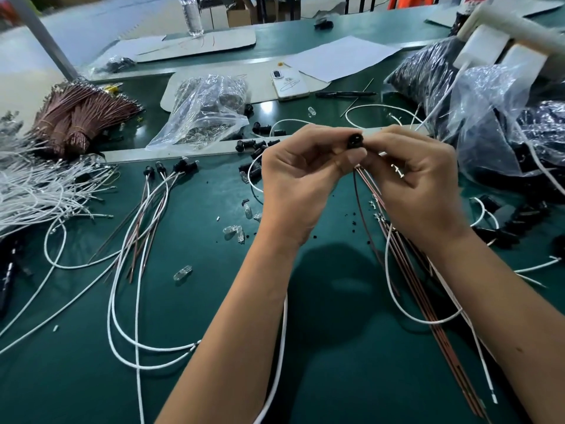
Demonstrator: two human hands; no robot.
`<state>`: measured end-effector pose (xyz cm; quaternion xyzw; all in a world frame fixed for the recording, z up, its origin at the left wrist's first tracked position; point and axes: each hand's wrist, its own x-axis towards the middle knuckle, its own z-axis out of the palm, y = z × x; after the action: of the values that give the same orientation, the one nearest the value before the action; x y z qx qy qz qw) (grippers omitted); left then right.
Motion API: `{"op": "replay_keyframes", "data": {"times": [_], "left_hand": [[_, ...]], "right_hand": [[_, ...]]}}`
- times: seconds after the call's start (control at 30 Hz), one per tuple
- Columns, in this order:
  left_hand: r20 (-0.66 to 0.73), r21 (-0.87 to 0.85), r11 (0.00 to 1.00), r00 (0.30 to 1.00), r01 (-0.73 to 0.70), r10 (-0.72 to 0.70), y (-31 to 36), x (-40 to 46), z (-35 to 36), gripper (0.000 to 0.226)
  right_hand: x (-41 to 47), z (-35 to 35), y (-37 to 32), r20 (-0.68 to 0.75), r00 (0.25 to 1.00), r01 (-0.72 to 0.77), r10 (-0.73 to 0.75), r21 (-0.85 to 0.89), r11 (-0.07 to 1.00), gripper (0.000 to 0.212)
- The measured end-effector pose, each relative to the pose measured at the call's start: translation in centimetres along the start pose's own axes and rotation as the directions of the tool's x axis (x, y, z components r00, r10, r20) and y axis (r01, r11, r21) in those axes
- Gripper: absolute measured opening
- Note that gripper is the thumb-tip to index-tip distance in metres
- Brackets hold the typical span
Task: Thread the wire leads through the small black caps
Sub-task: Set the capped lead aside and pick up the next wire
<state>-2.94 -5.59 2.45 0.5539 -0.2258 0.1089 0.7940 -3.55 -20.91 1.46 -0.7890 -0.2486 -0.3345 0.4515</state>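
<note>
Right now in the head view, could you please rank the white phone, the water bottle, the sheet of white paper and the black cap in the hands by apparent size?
Largest to smallest:
1. sheet of white paper
2. white phone and water bottle: too alike to rank, and the bottle is cut off by the frame
3. black cap, though nearest the camera

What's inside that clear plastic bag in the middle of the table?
The clear plastic bag holds a heap of small silvery metal pieces, too small to identify. Its crinkled folds hide the rest.
</note>
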Motion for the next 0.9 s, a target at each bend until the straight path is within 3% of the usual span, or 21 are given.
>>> {"op": "replay_keyframes", "data": {"times": [0.33, 0.47, 0.9], "left_hand": [[-0.082, -0.102, 0.992, 0.993, 0.078, -0.086, -0.3, 0.0, -0.1, 0.035], [-0.073, -0.107, 0.991, 0.993, 0.082, -0.090, -0.5, 0.1, -0.1, 0.034], [-0.049, -0.075, 0.993, 0.995, 0.086, -0.090, -1.1, -0.1, -0.1, 0.029]], "right_hand": [[-0.1, -0.3, 0.1, 0.015, 0.996, -0.083, 0.082, 0.041, 0.996, 0.011], [-0.3, -0.1, -0.1, -0.068, 0.990, -0.116, 0.122, 0.085, 0.990, 0.008], [-0.5, -0.1, 0.5, -0.026, 0.993, -0.117, 0.118, 0.060, 0.991, 0.009]]}}
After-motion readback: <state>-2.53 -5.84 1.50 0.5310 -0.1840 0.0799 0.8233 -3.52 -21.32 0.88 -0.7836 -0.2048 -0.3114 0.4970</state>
